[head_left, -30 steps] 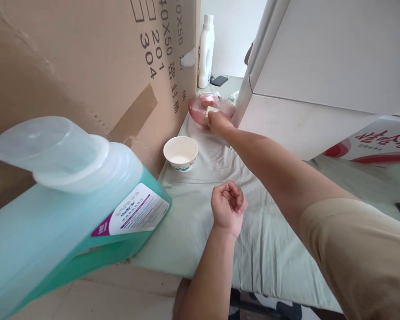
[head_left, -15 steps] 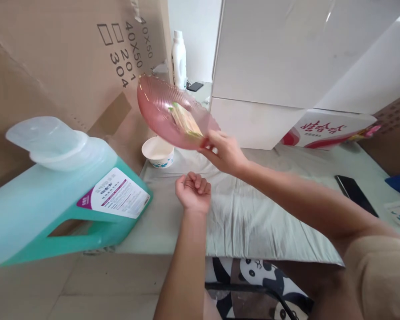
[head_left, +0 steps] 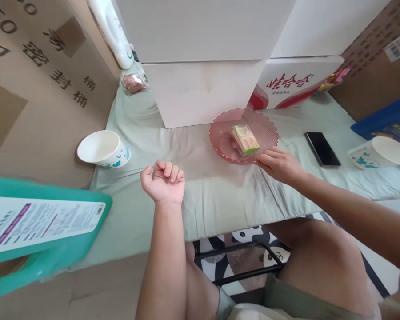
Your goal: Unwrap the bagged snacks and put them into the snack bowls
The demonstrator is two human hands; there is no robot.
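A pink ribbed plastic dish (head_left: 263, 126) rests on the pale green cloth (head_left: 220, 195) in front of the white box. A small yellow-green packet (head_left: 245, 138) lies inside it. My right hand (head_left: 280, 164) grips the dish's near rim with its fingertips. My left hand (head_left: 163, 182) hovers over the cloth in a loose fist, holding nothing. A white paper cup (head_left: 102, 149) with blue print stands to its left.
A large white box (head_left: 203, 58) and a red-and-white carton (head_left: 296, 82) stand behind the dish. A black phone (head_left: 322, 149) and a second paper cup (head_left: 380, 153) lie at the right. A teal detergent jug (head_left: 36, 226) sits at the left, beside cardboard (head_left: 36, 89).
My right hand has brought the pink dish from the far corner, through the air, down onto the cloth at centre right. The view has swung to the right. My left fist has barely moved.
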